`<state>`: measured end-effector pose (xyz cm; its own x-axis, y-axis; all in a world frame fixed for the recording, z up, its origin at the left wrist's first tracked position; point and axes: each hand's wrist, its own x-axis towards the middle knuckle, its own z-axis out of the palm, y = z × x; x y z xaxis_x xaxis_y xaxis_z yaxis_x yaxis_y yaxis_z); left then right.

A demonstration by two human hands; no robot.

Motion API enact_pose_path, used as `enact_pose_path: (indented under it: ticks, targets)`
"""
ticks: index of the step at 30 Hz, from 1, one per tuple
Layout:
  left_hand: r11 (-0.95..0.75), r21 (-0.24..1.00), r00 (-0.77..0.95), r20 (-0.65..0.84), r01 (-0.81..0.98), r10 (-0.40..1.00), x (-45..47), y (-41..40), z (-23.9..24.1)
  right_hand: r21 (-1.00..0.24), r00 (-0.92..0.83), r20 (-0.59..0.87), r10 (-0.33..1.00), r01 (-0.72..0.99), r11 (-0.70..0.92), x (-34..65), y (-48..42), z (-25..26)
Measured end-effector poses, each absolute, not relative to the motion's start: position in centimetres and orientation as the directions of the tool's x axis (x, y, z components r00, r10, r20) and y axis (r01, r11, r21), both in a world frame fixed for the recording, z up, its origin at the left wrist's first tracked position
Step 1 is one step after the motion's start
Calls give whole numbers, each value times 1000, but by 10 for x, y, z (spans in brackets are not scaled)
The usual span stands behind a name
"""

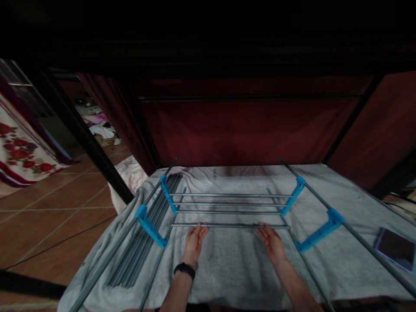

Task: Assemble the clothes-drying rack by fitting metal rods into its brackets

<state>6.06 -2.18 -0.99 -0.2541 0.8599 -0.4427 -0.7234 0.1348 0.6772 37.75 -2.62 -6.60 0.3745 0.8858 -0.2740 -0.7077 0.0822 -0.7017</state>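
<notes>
A drying-rack frame of grey metal rods lies on a grey cloth-covered surface (227,268). Blue plastic connectors (150,225) join its rods on the left, and more blue connectors (320,233) sit on the right. My left hand (194,241) rests palm down with its fingertips on the nearest cross rod (230,225). My right hand (271,241) touches the same rod further right. Neither hand is visibly wrapped around the rod. A black band sits on my left wrist.
A bundle of loose grey rods (147,236) lies along the left side of the cloth. A dark phone (394,249) lies at the right edge. Dark red fabric walls (240,130) on a black frame enclose the back. Tiled floor (48,208) lies to the left.
</notes>
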Motion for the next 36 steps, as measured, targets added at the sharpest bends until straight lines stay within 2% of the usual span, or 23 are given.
enact_pose_path:
  ticks: [17, 27, 31, 36]
  targets:
    - [152, 675, -242, -453, -722, 858, 58, -22, -10, -710, 352, -254, 901, -700, 74, 379, -30, -66]
    - [106, 639, -248, -439, -762, 863, 58, -25, -12, -703, 349, -281, 894, -709, 56, 382, -35, -65]
    - [110, 627, -226, -431, -771, 874, 56, -26, -13, -727, 375, -301, 877, -685, 43, 385, -35, -64]
    - [115, 631, -292, -503, -767, 813, 61, -21, -10, -738, 362, -376, 853, -674, -39, 393, -30, -60]
